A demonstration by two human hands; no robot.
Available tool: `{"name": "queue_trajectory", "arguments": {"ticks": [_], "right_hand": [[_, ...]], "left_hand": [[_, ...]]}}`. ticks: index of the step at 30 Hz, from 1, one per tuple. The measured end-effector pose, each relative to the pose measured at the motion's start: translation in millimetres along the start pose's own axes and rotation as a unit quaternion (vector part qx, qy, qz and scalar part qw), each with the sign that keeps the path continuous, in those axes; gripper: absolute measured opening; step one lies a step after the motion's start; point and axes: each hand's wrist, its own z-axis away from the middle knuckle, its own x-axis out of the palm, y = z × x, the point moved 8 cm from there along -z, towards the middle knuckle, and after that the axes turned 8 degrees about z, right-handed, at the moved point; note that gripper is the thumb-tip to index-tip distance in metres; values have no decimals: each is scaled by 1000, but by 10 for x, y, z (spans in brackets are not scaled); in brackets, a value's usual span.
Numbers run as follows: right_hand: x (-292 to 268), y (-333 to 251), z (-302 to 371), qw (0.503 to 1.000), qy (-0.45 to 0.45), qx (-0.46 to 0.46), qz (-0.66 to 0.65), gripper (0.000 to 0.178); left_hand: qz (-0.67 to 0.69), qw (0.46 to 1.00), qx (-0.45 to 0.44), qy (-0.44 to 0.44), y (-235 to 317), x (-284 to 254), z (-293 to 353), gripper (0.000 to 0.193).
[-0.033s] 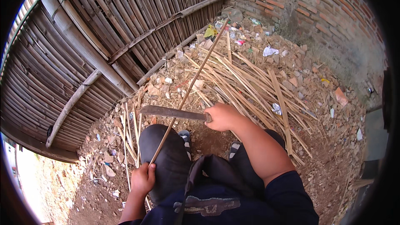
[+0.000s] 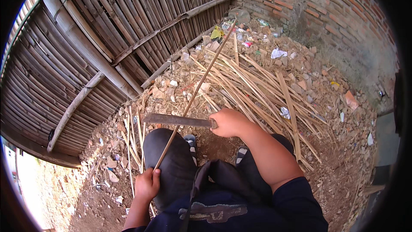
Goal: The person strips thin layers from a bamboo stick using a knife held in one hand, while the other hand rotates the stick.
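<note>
Beside left thigh [image 2: 177,178], left hand [image 2: 146,184] low, fingers wrapping stick [image 2: 201,85], right hand [image 2: 228,122] outstretched, fingers clenching machete [image 2: 196,122]

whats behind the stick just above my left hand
Just above your left hand, the dark left trouser leg shows on both sides of the stick. The bit directly behind the stick is covered, so I can't tell whether they touch.

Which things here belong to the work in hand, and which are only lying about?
In the job:
long thin strip, in the left hand
large knife, in the right hand
likely the pile of strips

Lying about:
yellow scrap
crumpled white scrap
silver foil
</note>
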Motion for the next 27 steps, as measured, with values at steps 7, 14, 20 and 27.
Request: {"name": "queue_trajectory", "arguments": {"ticks": [7, 14, 20, 27], "right_hand": [[-1, 186, -74, 1000, -12, 24, 9, 33], [3, -121, 71, 997, -45, -30, 63, 30], [-116, 104, 37, 998, 2, 56, 36, 25], [-198, 87, 110, 998, 3, 28, 53, 28]], "left_hand": [[-7, 1000, 8, -3, 41, 7, -10, 39], [-14, 1000, 16, -1, -10, 12, 12, 38], [-35, 999, 0, 2, 24, 21, 6, 38], [-29, 1000, 0, 11, 9, 19, 33, 38]]}}
